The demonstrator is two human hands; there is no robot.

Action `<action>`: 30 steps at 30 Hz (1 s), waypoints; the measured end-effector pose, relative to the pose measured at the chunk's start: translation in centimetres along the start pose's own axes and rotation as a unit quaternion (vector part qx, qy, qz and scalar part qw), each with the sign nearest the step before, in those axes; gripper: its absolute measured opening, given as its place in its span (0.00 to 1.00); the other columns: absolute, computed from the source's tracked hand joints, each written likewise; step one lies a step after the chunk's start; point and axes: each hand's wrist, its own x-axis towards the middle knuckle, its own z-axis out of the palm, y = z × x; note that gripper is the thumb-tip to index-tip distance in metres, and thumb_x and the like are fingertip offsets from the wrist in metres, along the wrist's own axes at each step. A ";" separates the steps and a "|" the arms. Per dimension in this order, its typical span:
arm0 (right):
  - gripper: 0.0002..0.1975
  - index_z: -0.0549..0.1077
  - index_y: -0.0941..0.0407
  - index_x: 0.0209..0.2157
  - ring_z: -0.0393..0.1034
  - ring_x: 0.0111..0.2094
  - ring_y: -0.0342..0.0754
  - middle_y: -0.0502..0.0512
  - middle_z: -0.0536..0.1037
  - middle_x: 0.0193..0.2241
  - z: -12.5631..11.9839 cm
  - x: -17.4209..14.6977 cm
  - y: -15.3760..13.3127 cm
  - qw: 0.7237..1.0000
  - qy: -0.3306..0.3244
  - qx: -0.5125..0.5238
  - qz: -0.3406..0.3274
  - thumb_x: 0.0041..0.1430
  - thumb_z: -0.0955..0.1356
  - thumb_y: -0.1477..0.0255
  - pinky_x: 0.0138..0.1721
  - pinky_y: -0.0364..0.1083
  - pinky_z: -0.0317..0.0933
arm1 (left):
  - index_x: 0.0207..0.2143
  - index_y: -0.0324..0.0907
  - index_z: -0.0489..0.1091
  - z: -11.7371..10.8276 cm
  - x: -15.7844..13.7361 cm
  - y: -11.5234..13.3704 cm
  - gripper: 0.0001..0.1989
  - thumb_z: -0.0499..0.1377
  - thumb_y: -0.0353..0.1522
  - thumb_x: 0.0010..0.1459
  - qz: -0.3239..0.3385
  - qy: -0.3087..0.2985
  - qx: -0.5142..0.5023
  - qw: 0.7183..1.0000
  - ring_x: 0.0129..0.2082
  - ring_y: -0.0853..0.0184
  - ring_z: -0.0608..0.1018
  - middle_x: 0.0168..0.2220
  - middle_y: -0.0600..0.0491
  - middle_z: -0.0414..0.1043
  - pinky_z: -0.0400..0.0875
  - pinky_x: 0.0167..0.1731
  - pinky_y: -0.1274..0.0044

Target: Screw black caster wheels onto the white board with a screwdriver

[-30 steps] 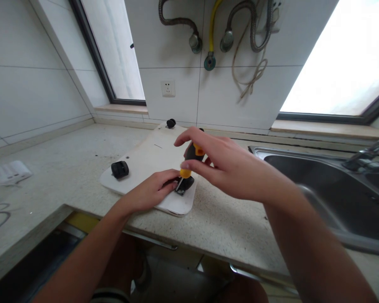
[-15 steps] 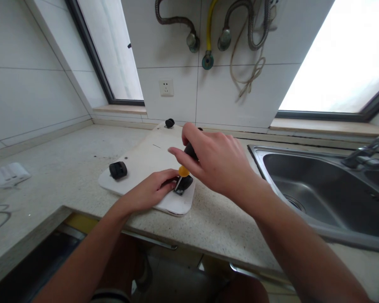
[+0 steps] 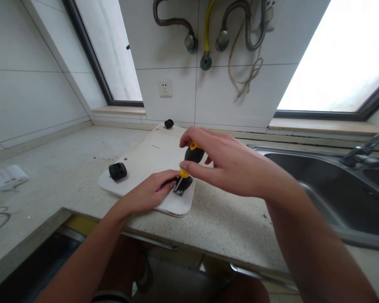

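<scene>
A white board [image 3: 145, 160] with rounded corners lies on the counter, black caster wheels on its upper face. My right hand [image 3: 221, 162] has its fingers around the black-and-yellow handle of a screwdriver [image 3: 194, 154]. The screwdriver leans slightly, its shaft running down to the metal plate of the near-right caster [image 3: 185, 183]. Against that caster's left side, my left hand [image 3: 154, 189] rests on the board with thumb and fingers closed in at it; the fingertips are partly hidden. Another caster [image 3: 118, 171] stands at the near-left corner, and a third caster [image 3: 169, 123] at the far edge.
To the right is a steel sink [image 3: 328, 185] with a faucet [image 3: 366, 155]. A white power strip [image 3: 9, 176] lies on the left of the counter [image 3: 69, 168]. Hoses and a wall socket [image 3: 165, 88] are on the tiled wall. The counter's front edge runs close to my body.
My right hand has loosened and shifted around the screwdriver handle, showing more of it; the wrist has swung right. My left hand and the board stay in place.
</scene>
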 end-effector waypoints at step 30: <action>0.17 0.71 0.52 0.51 0.65 0.31 0.47 0.50 0.78 0.33 1.4 0.7 -0.6 0.993 0.054 -0.095 0.050 0.76 0.66 0.53 0.35 0.49 0.49 | 0.48 0.43 0.78 0.2 0.0 0.3 0.13 0.56 0.27 0.67 -0.015 0.004 -0.032 0.999 0.46 0.58 0.82 0.42 0.53 0.82 0.76 0.54 0.69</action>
